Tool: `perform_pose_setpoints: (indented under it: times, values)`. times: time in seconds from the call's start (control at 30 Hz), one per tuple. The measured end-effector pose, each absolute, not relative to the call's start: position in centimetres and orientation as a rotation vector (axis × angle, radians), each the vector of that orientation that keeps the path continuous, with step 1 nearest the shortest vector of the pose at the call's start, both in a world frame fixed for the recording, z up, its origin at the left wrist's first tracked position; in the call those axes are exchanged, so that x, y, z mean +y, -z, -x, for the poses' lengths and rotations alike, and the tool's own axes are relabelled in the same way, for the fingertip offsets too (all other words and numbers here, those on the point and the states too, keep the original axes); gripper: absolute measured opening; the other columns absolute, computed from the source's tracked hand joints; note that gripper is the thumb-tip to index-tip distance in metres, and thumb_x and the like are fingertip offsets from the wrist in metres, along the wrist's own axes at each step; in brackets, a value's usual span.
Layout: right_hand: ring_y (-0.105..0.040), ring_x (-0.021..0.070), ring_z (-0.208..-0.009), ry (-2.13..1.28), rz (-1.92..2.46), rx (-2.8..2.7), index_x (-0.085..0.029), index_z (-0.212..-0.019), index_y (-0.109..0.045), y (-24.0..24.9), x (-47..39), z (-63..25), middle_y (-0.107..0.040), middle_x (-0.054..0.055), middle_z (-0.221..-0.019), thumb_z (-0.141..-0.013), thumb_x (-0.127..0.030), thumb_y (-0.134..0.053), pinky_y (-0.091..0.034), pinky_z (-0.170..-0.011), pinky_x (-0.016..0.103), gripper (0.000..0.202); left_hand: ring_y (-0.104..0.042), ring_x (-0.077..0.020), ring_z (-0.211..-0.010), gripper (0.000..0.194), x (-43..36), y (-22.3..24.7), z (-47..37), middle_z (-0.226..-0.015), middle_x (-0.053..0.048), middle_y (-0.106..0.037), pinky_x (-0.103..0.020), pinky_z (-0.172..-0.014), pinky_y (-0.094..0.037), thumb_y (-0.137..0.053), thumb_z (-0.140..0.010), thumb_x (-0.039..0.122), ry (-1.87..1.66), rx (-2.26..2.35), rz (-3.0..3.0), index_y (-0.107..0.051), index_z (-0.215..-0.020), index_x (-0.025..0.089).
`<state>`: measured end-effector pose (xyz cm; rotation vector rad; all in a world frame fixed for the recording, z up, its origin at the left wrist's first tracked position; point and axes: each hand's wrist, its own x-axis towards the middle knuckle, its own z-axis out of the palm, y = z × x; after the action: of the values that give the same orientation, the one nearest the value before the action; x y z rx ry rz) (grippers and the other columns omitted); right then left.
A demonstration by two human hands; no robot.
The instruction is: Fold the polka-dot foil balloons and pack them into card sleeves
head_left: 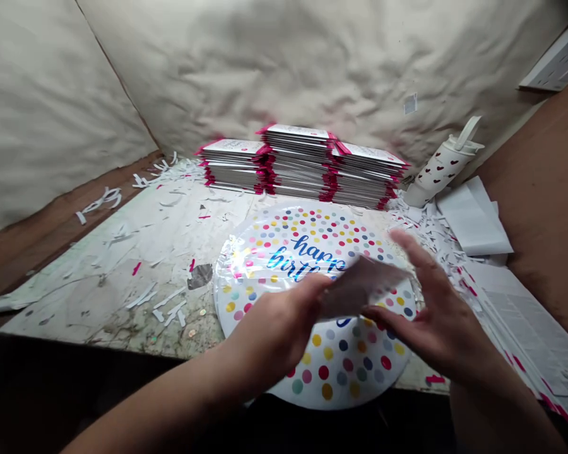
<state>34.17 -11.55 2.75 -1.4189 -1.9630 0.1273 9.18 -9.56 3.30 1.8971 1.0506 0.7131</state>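
Note:
My left hand is closed on a small flat greyish piece, pinched at its left end; blur hides what kind of piece it is. My right hand is at the other end, thumb by the piece's lower edge and fingers spread apart and raised. Below both hands lies a round, glossy white disc with coloured dots and blue "happy birthday" lettering, partly covered by the hands and the piece. Its near edge reaches past the table's front edge.
Three stacks of flat pink-edged packets stand along the back wall. A white tumbler with hearts leans at the right, near white papers and a pile of printed sheets. Paper scraps litter the table.

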Motion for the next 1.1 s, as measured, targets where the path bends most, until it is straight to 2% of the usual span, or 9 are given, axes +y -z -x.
perform_pose_setpoints:
  times: [0.17, 0.3, 0.4, 0.53, 0.67, 0.8, 0.9, 1.0, 1.1]
  values:
    - [-0.063, 0.0204, -0.092, -0.582, 0.909, -1.596, -0.025, -0.09, -0.062, -4.7, -9.2, -29.4, -0.067, 0.002, -0.089, -0.082, -0.017, -0.058, -0.05, -0.088, 0.042, 0.012, -0.061, -0.023, -0.096, 0.036, -8.3, -5.2, -7.9, -0.106, -0.003, -0.066, -0.032, -0.083, -0.049, -0.066, -0.073, 0.023, -1.109, 0.952, -1.778, -0.061, -0.108, 0.025]
    - [-0.057, 0.025, -0.108, -0.752, 0.886, -1.535, -0.023, -0.114, -0.053, -2.8, -6.8, -28.5, -0.062, 0.009, -0.113, -0.078, -0.026, -0.063, -0.046, -0.094, 0.045, 0.037, -0.064, -0.0225, -0.092, 0.023, -6.3, -4.1, -3.6, -0.101, -0.001, -0.069, -0.035, -0.086, -0.049, -0.059, -0.079, 0.021, -1.177, 1.202, -2.067, -0.068, -0.099, 0.027]
    - [-0.054, 0.0244, -0.112, -0.743, 1.057, -1.492, -0.022, -0.125, -0.044, -0.8, -5.9, -29.5, -0.06, 0.011, -0.116, -0.08, -0.028, -0.062, -0.042, -0.097, 0.046, 0.049, -0.051, -0.0219, -0.115, 0.04, -1.8, -4.9, 0.9, -0.125, 0.001, -0.056, -0.036, -0.101, -0.037, -0.052, -0.081, 0.017, -1.324, 1.733, -2.41, -0.055, -0.12, 0.027]
    - [-0.062, 0.022, -0.099, -0.709, 1.307, -1.485, -0.022, -0.121, -0.048, 1.8, -6.3, -31.5, -0.067, 0.009, -0.1, -0.083, -0.03, -0.057, -0.049, -0.09, 0.041, 0.04, -0.038, -0.0198, -0.125, 0.044, 8.8, -6.7, 4.4, -0.136, -0.007, -0.045, -0.035, -0.106, -0.027, -0.03, -0.086, 0.007, -0.975, 2.107, -2.532, -0.045, -0.127, 0.006]
    - [-0.065, 0.0206, -0.094, -0.613, 1.466, -1.644, -0.023, -0.114, -0.055, 3.6, -7.7, -33.2, -0.069, 0.006, -0.095, -0.083, -0.029, -0.056, -0.055, -0.08, 0.029, 0.032, -0.044, -0.0205, -0.119, 0.035, 19.1, -6.1, 2.4, -0.123, -0.008, -0.057, -0.035, -0.102, -0.03, -0.035, -0.085, 0.008, -0.681, 2.012, -2.533, -0.055, -0.114, 0.008]
    - [-0.067, 0.018, -0.09, -0.404, 1.506, -2.003, -0.028, -0.109, -0.06, 4.7, -10.4, -34.6, -0.069, 0.002, -0.1, -0.083, -0.026, -0.054, -0.057, -0.073, 0.021, 0.026, -0.045, -0.0296, -0.117, 0.038, 24.6, -5.2, -1.2, -0.119, -0.02, -0.056, -0.043, -0.096, -0.032, -0.05, -0.073, 0.006, -0.533, 1.978, -2.444, -0.056, -0.111, 0.007]
    - [-0.063, 0.0212, -0.099, -0.188, 1.337, -2.407, -0.029, -0.116, -0.057, 6.1, -13.2, -34.9, -0.065, 0.003, -0.113, -0.082, -0.036, -0.055, -0.056, -0.08, 0.027, 0.035, -0.019, -0.0359, -0.131, 0.054, 23.9, -5.5, -3.3, -0.137, -0.024, -0.036, -0.054, -0.1, -0.017, -0.047, -0.076, 0.008, -0.642, 2.006, -2.364, -0.038, -0.129, 0.003]
    - [-0.057, 0.0248, -0.11, 0.073, 1.159, -2.645, -0.026, -0.127, -0.049, 7.3, -15.6, -34.5, -0.058, 0.008, -0.123, -0.085, -0.035, -0.051, -0.053, -0.085, 0.035, 0.043, 0.002, -0.0334, -0.135, 0.057, 17.8, -5.3, -5.5, -0.146, -0.017, -0.019, -0.054, -0.104, -0.002, -0.039, -0.082, 0.012, -0.984, 1.646, -2.339, -0.025, -0.136, 0.006]
    - [-0.054, 0.0229, -0.113, 0.132, 1.064, -2.714, -0.017, -0.127, -0.049, 7.5, -16.6, -33.7, -0.058, 0.008, -0.122, -0.086, -0.018, -0.044, -0.05, -0.09, 0.036, 0.041, -0.048, -0.0299, -0.107, 0.027, 6.8, -3.1, -7.7, -0.104, -0.015, -0.06, -0.045, -0.094, -0.032, -0.041, -0.081, 0.019, -0.667, 1.17, -2.328, -0.06, -0.097, 0.01]
